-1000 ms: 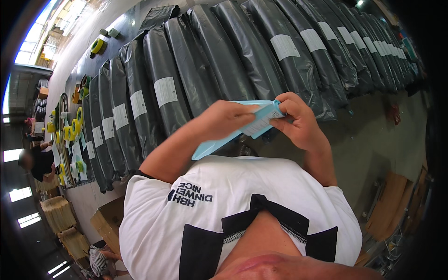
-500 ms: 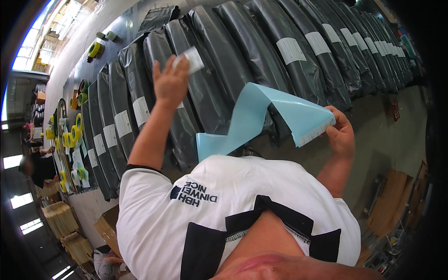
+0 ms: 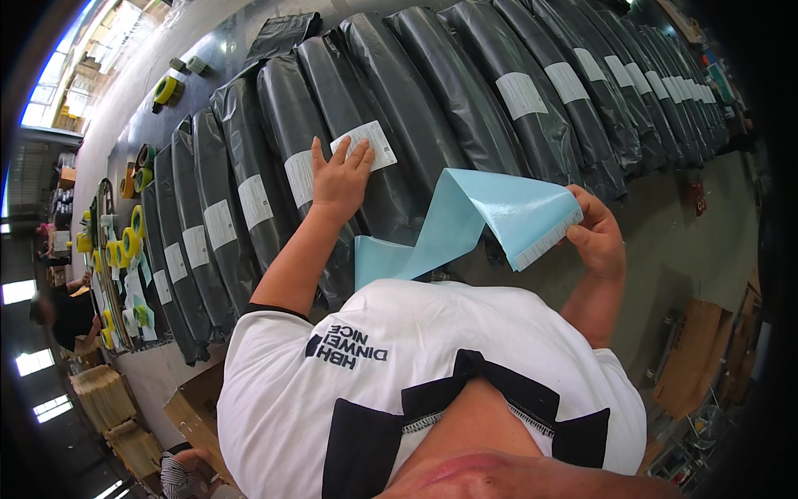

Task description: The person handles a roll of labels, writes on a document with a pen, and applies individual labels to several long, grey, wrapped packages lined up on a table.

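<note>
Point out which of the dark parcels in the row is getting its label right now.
The dark plastic-wrapped parcel under the left hand, which presses a white label onto it; it alone has a hand on it.

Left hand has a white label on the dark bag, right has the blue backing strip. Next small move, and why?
Probably smooth the white label flat with the left hand. The fingers rest only on the label's lower edge, and it sits on the dark bag at a tilt, so it looks laid down, not pressed. The right hand holds the blue backing strip clear of it.
</note>
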Motion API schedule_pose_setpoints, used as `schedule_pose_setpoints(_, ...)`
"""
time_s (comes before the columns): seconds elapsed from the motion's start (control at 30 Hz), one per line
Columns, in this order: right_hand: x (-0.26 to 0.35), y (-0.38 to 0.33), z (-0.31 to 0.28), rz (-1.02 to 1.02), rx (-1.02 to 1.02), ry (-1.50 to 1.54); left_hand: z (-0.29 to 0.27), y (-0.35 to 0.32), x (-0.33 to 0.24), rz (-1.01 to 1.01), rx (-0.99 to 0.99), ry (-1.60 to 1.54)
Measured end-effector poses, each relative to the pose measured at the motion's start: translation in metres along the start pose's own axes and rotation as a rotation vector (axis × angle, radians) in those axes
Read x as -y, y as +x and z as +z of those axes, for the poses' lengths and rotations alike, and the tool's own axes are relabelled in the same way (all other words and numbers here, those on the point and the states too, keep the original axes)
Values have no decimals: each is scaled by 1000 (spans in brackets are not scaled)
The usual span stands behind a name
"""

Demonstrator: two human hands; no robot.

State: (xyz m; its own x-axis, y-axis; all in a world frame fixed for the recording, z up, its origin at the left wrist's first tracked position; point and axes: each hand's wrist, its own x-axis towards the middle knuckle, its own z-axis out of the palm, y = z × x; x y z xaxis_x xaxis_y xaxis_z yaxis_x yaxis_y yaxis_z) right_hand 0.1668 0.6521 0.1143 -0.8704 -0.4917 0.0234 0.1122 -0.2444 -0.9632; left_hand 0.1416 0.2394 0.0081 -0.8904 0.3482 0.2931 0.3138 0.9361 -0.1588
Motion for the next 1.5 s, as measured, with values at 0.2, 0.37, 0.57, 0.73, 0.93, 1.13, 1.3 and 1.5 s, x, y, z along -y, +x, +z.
schedule_pose_setpoints(0.2,-4,5,10,12,19,14,1,1,-15,-176,288,-394)
schedule_pose_setpoints(0.37,-8,14,23,23,23,52,21,42,-18,-390,271,-449)
schedule_pose_setpoints(0.57,-30,19,39,-8,-180,289,26,14,-38,-343,58,-431)
schedule_pose_setpoints(0.73,-34,35,14,55,-277,310,-49,-26,-76,-546,146,-1073)
schedule_pose_setpoints(0.93,-18,36,-12,145,-260,367,-129,39,-184,-67,-491,-656)
schedule_pose_setpoints(1.13,8,0,-69,89,-267,322,-129,97,-247,-143,-622,-729)
schedule_pose_setpoints(1.3,18,-28,-106,-613,-344,-310,-127,139,-290,-621,-249,-1995)
schedule_pose_setpoints(1.5,20,-47,-142,-724,-438,-511,-136,151,-326,-644,-43,-2036)
